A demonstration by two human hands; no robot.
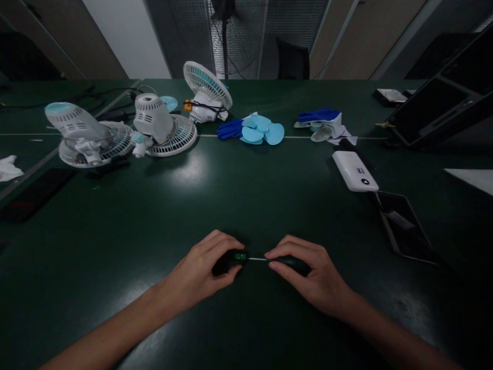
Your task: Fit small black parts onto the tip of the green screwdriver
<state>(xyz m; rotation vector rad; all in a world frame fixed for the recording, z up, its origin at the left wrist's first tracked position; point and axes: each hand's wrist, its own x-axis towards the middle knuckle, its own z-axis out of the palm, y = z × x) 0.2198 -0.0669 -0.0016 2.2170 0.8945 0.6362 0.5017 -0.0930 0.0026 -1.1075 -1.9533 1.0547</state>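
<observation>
The two hands of the person are at the near middle of the dark green desk [185,205]. The left hand [210,261] holds a small dark object [226,262]; its fingers are bent around this object, and a green part [241,256] is visible at the right end of it. The right hand [313,269] pinches a dark-handled tool [292,263] between thumb and fingers. The thin metal shaft [257,259] of this tool points to the left and reaches up to the green part, but it is not possible to tell if they touch. At the far left there are three white fan units [79,126], with round grilles. To the right of them, pale blue fan blades [262,129] lie against a blue glove [230,129]. More gloves [322,125], blue and white, lie in a pile at the far right. Nearer than this pile is a white device [355,171] with a small display, and just beside it, on its near right side, lies a dark phone-like slab [405,226]. Another dark flat object [36,195] lies at the left.
</observation>
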